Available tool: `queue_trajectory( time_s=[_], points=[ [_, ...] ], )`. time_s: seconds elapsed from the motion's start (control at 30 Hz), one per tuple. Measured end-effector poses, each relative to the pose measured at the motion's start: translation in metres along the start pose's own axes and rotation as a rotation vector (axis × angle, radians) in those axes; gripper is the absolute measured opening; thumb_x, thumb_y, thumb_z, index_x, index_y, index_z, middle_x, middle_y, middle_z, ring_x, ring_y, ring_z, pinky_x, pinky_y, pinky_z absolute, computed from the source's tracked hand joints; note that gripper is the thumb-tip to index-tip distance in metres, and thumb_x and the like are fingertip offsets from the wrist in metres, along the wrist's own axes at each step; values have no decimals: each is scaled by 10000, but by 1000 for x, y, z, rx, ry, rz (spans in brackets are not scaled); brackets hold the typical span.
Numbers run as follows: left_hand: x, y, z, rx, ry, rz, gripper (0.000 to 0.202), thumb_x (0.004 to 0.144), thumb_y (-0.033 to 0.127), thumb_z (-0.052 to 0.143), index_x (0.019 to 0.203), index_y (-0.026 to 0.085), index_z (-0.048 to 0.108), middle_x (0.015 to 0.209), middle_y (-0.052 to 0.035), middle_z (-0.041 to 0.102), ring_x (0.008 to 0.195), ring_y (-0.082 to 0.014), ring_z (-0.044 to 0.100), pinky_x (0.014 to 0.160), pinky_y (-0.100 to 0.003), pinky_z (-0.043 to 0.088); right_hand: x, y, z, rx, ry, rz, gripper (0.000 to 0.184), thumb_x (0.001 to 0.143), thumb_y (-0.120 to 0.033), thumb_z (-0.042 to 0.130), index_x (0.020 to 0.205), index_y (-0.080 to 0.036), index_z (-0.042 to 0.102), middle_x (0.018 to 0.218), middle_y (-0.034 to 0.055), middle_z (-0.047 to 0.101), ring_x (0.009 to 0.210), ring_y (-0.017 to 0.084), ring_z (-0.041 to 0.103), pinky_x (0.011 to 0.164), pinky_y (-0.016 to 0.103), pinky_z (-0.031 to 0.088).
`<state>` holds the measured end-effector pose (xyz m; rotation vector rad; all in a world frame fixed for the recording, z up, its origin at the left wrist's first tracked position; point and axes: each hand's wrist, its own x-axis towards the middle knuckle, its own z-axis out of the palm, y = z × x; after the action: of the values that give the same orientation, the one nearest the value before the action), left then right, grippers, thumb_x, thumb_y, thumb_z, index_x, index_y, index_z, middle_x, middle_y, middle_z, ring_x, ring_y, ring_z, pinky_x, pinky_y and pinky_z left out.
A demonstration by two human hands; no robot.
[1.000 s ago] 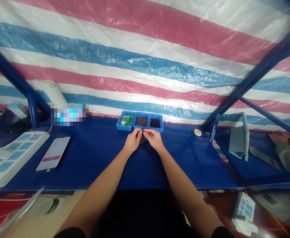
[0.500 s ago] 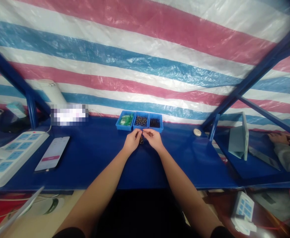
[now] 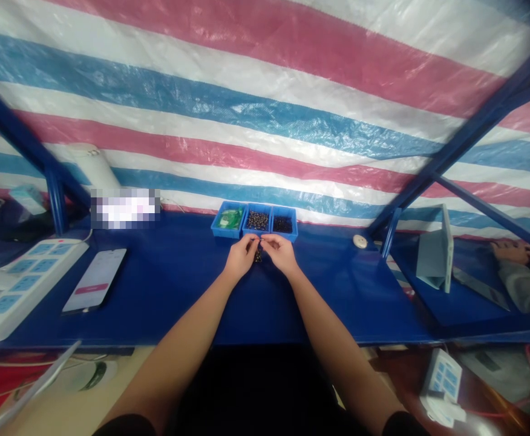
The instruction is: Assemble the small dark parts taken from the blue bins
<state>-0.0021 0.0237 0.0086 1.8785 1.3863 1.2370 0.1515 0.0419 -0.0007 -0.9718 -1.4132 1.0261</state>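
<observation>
From the head camera, three small blue bins sit in a row at the back of the blue bench (image 3: 169, 290): the left bin (image 3: 229, 220) holds green parts, the middle bin (image 3: 258, 220) dark beads or screws, the right bin (image 3: 283, 224) black bits. Two bare hands meet just before the middle bin. The left hand (image 3: 240, 257) and right hand (image 3: 281, 254) are each narrowed to a fingertip pinch, together gripping a small dark piece (image 3: 258, 254) between them, just above the bench; what it is cannot be told. One phone (image 3: 95, 280) lies at left beside one white power strip (image 3: 17, 287). One tablet (image 3: 435, 251) stands at right, near another person's hand (image 3: 512, 251).
</observation>
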Motion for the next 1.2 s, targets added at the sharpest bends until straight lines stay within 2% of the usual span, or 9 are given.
queue_trajectory(
  time_s=[0.3,0.53,0.6,0.73,0.8,0.9,1.03,1.1,1.2],
  points=[
    [0,1,0,18,-8,-8,271,945,423,407,948,220,587,745,14,653,675,-139,616,656,-240,446,0,-2,0,-18,-1,12,328,750,-387,699,1007,-184,710,942,67,723,811,182,671,780,317,545],
    [1,0,0,47,69,-38,263,940,410,424,1014,220,590,733,16,664,679,-142,632,673,-246,453,3,-4,1,-51,68,95,332,735,-392,705,968,-155,719,803,62,723,680,177,662,663,316,561],
    [1,0,0,49,71,-33,252,933,399,437,1015,218,593,735,13,666,673,-142,632,668,-246,455,6,-4,5,15,102,94,386,733,-388,709,1035,-147,698,868,78,729,728,192,677,681,331,574],
    [0,-2,0,45,78,-30,240,926,381,444,1008,219,600,738,12,669,665,-142,631,661,-247,457,11,-1,8,146,97,21,560,773,-374,674,1292,-205,550,1244,93,630,923,206,684,793,361,580],
    [1,-3,0,46,97,-38,237,923,381,446,997,220,603,729,15,666,666,-142,631,665,-248,457,10,1,4,58,42,-18,444,817,-345,623,1240,-217,592,1251,80,627,942,197,680,820,356,568],
    [2,-5,0,31,127,-64,235,915,383,455,979,217,608,716,17,662,673,-143,634,685,-252,466,6,4,-6,-252,-37,-92,227,846,-252,571,1024,-202,703,1018,58,713,878,184,671,846,347,535],
    [3,-7,-1,10,147,-88,235,904,382,461,959,212,614,709,16,660,677,-142,634,703,-255,475,1,6,-12,-614,-170,-176,274,811,-111,550,1011,-203,715,897,49,695,794,171,620,813,334,503],
    [3,-7,-1,20,149,-86,232,899,380,466,953,212,616,708,16,660,681,-143,634,706,-255,474,1,6,-11,-693,-247,-205,316,782,-75,566,1038,-193,709,896,60,673,825,179,602,829,335,486],
    [3,-5,0,35,139,-73,227,899,375,465,949,215,617,719,15,664,685,-142,634,711,-254,470,0,4,-10,-743,-291,-235,289,777,-97,607,1034,-183,709,924,74,644,880,193,584,869,350,462]
  ],
)
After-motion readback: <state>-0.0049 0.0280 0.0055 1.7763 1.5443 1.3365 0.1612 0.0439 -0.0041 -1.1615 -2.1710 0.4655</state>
